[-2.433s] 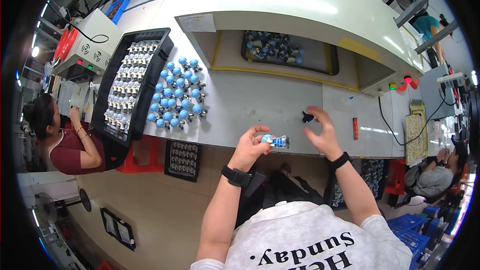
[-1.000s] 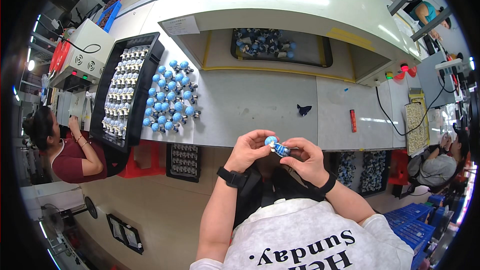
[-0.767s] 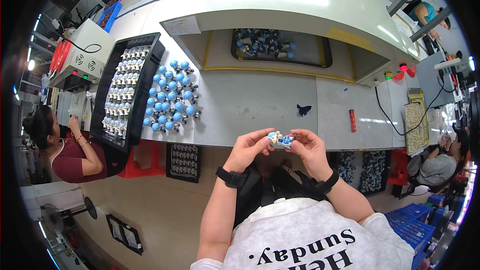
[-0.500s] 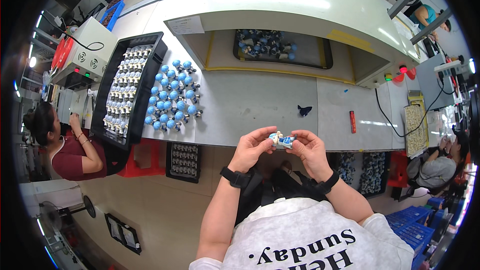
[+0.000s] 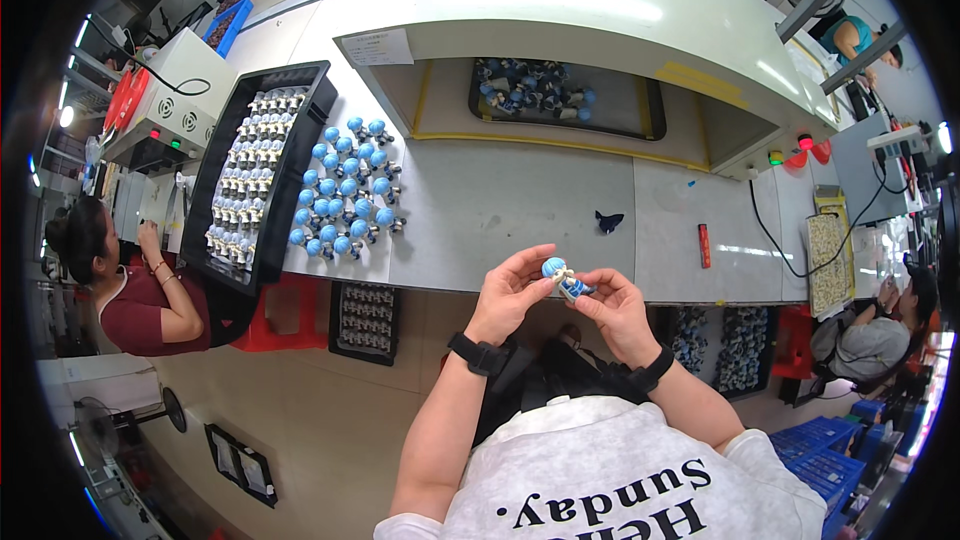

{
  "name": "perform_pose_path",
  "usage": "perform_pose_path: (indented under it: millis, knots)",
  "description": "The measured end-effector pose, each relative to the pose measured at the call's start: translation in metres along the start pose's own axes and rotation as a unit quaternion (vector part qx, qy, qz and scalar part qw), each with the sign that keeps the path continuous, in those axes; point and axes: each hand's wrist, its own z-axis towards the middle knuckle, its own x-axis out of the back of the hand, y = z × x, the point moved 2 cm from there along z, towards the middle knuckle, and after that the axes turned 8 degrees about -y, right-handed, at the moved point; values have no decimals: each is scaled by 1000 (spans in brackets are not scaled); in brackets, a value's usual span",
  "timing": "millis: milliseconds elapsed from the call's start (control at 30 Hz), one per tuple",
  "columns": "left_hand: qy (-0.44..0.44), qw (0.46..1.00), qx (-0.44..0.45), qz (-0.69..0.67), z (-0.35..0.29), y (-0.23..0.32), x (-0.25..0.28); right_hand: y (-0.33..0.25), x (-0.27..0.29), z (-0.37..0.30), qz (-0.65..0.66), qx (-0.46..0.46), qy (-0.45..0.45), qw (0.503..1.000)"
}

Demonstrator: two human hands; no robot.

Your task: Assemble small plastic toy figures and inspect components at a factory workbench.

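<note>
A small toy figurine (image 5: 566, 281) with a round light-blue head and a white and blue body is held between my two hands just off the table's front edge. My left hand (image 5: 508, 298) pinches it near the head and upper body with thumb and fingers. The lower, blue part sits in the closed thumb and fingers of my right hand (image 5: 616, 308). The figurine leans, head up and to the left. To the left on the table stand several blue-headed figurines (image 5: 345, 190) in loose rows.
A black tray (image 5: 322, 90) of pale figurines lies beyond the loose ones. Under the white machine housing (image 5: 600, 15) sits another dark tray (image 5: 655, 115) of figurines. A dark scrap (image 5: 608, 222) and a red stick-like object (image 5: 704, 245) lie on the table (image 5: 500, 240). Co-workers sit left and right.
The figurine has turned from lying nearly level to tilted, and its blue head now shows. My hands have shifted slightly around it.
</note>
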Motion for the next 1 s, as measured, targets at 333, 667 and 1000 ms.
perform_pose_path:
  millis: [333, 667, 1000]
  knots:
    - [-9, 1000, -13, -5, 2, -6, -2, 6, 1, 2, -7, -4, 11, 1000]
    - [-17, 999, -4, -30, 3, -6, -5, 10, -1, 4, -25, 15, 30, 999]
    - [5, 991, 33, -130, 2, -10, -3, 12, -5, 5, -31, 24, 52, 998]
